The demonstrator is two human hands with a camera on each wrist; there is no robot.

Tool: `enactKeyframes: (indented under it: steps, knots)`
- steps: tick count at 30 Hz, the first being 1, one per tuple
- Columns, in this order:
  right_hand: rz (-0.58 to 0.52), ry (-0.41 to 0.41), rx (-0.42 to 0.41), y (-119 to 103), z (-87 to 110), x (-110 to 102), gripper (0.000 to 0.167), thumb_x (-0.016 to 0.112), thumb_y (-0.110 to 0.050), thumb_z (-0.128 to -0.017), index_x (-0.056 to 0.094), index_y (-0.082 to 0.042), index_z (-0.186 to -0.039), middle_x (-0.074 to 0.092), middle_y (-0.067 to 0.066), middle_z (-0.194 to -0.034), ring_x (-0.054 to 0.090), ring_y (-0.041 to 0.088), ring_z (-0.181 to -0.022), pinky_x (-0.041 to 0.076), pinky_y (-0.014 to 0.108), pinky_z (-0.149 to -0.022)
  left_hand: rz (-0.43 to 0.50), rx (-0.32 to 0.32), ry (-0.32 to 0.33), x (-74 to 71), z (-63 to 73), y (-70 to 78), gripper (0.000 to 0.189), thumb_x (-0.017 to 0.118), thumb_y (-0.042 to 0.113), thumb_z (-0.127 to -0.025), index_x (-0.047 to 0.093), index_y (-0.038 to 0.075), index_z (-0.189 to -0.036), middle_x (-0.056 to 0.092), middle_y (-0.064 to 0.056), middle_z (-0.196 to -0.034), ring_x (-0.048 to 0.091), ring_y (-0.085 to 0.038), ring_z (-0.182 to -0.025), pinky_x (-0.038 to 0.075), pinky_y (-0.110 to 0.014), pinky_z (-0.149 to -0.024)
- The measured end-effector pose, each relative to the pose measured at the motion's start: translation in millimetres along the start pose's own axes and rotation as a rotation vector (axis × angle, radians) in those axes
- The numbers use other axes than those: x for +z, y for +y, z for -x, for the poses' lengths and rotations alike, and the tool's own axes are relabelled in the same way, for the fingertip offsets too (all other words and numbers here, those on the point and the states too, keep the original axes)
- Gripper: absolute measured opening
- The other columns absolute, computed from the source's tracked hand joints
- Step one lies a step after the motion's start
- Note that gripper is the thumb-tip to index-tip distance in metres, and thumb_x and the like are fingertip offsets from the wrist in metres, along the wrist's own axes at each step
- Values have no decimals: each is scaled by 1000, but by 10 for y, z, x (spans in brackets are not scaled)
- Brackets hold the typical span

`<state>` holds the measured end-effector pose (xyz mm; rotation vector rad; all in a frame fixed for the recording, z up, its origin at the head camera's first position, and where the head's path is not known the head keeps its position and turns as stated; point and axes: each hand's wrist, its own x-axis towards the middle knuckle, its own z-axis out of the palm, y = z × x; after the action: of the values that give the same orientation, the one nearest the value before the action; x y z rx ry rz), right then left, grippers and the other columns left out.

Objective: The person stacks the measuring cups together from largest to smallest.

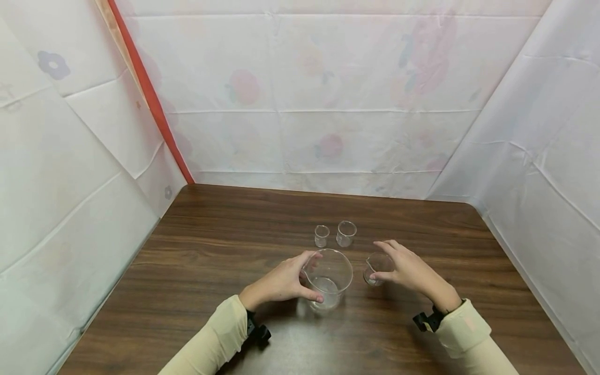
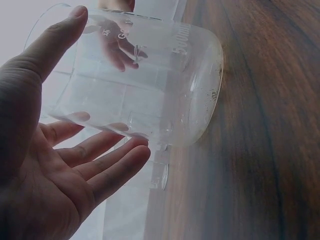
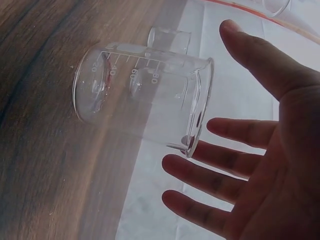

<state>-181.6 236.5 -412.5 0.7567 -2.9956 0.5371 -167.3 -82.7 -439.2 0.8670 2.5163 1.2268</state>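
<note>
A large clear glass beaker (image 1: pixel 334 278) marked 500 ml stands upright on the table. My left hand (image 1: pixel 290 278) is spread around its left side, thumb in front and fingers behind. In the left wrist view the fingertips (image 2: pixel 120 127) lie along the glass; firm contact cannot be told. To the right, a smaller glass beaker (image 3: pixel 145 100) with a printed scale stands upright. Curved loosely beside it is my right hand (image 1: pixel 405 268); the right wrist view shows its straight, parted fingers (image 3: pixel 200 175) near the rim, with the palm apart from the glass.
Behind the large beaker stand two smaller glass beakers, a tiny one (image 1: pixel 321 237) and a slightly bigger one (image 1: pixel 346 234). The dark wooden table (image 1: pixel 211 234) is bordered by white patterned cloth (image 1: pixel 290 140) at the back and both sides.
</note>
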Motion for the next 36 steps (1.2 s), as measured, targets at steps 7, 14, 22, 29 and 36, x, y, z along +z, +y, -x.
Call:
enactKeyframes:
  steps: [7, 14, 22, 29, 36]
  knots:
    - [-9, -39, 22, 20, 11, 0, 78, 80, -42, -77, 51, -1, -136, 57, 19, -128, 59, 39, -113, 49, 54, -90, 9, -8, 3, 3, -5, 0, 86, 87, 44, -69, 45, 17, -139, 63, -13, -128, 62, -25, -115, 53, -24, -84]
    - [-12, -67, 31, 25, 15, -4, 76, 80, -42, -78, 52, -2, -136, 59, 16, -123, 63, 29, -98, 51, 49, -82, -5, -9, 6, 5, 0, -2, 86, 87, 45, -68, 45, 17, -138, 63, -13, -127, 62, -23, -114, 53, -24, -84]
    - [-17, -83, 38, 35, 23, 16, 77, 80, -42, -77, 52, 0, -136, 61, 15, -118, 63, 24, -92, 52, 46, -77, -34, 1, 16, 9, 3, -10, 86, 86, 46, -69, 45, 17, -139, 64, -11, -127, 66, -22, -103, 52, -25, -82]
    - [-21, -70, 13, 54, 28, 30, 72, 80, -36, -79, 53, 1, -134, 62, 13, -112, 62, 20, -88, 51, 40, -74, -47, 3, 21, 5, 5, -13, 86, 86, 47, -69, 45, 17, -139, 64, -10, -127, 66, -22, -102, 51, -26, -83]
    - [-22, -67, 0, 63, 18, 34, 67, 80, -32, -79, 54, 1, -132, 61, 9, -104, 61, 18, -85, 50, 34, -70, -41, 2, 15, 3, 4, -16, 85, 86, 47, -69, 44, 20, -138, 64, -10, -127, 65, -22, -106, 52, -25, -83]
